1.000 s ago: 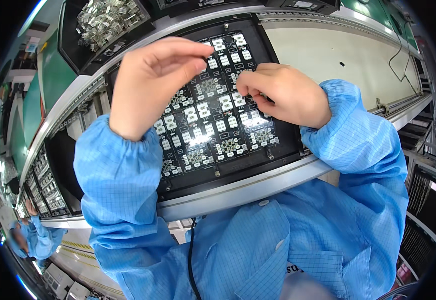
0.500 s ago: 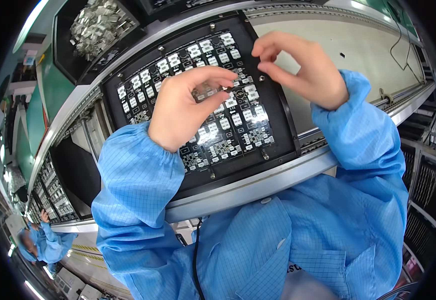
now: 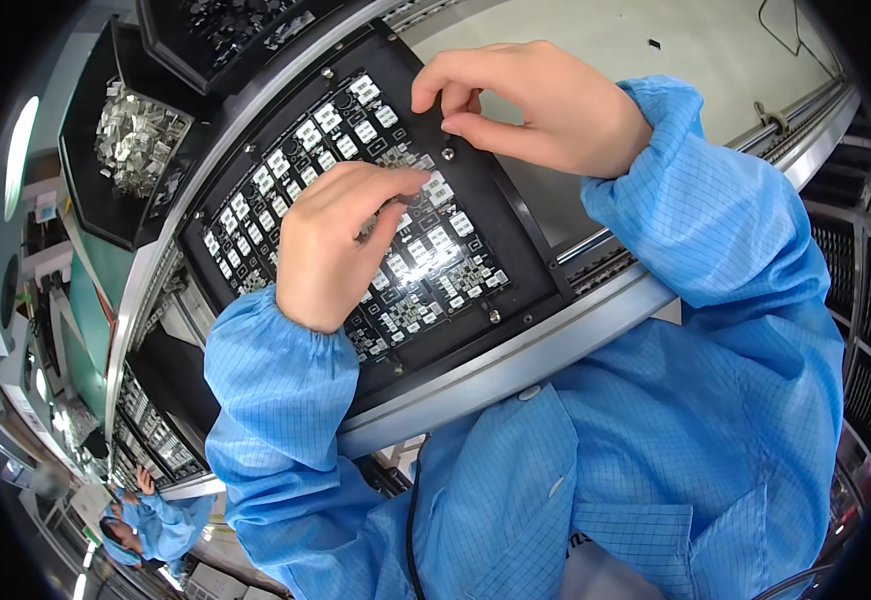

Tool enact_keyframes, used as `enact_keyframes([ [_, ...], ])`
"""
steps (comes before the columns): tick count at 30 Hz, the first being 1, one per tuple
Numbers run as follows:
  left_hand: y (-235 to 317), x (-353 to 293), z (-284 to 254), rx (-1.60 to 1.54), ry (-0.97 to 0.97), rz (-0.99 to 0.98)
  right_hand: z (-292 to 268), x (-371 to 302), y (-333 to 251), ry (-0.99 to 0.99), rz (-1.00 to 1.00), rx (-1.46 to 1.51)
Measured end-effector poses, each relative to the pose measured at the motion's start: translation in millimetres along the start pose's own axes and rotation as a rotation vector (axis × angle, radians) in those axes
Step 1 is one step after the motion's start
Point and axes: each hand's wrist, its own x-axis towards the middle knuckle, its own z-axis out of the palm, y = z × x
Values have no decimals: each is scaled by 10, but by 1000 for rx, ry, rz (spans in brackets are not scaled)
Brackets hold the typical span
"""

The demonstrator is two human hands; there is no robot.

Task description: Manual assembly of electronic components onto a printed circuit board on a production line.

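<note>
A black carrier frame [image 3: 528,275] lies before me, holding a panel of dark circuit boards [image 3: 466,280] dotted with white rectangular pads and small components. My left hand [image 3: 331,250] hovers over the middle of the panel, covering part of it. Its index finger and thumb curve towards each other with a gap between the tips. At the carrier's upper right edge is my right hand [image 3: 551,110], with its index finger and thumb bent and slightly apart and the other fingers curled in. No held part shows in either hand.
Silver metal pieces fill a black bin [image 3: 141,145] at the upper left; a second bin [image 3: 226,30] beside it holds dark parts. A metal rail [image 3: 516,362] runs along the near side. A small dark piece [image 3: 655,44] lies on the pale surface. A co-worker [image 3: 161,530] in blue is at lower left.
The view has shifted, so the carrier and both hands appear further left and more of the bins shows. My right hand's fingers are bent more tightly. My left hand stays above the panel.
</note>
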Motion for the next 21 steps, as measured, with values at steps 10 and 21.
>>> enact_keyframes([
  [10,22,11,-59,93,-58,48,8,-3,-9,-37,-16,-11],
  [21,-31,-46,-61,47,-171,99,28,-15,-18,-56,-1,-5],
])
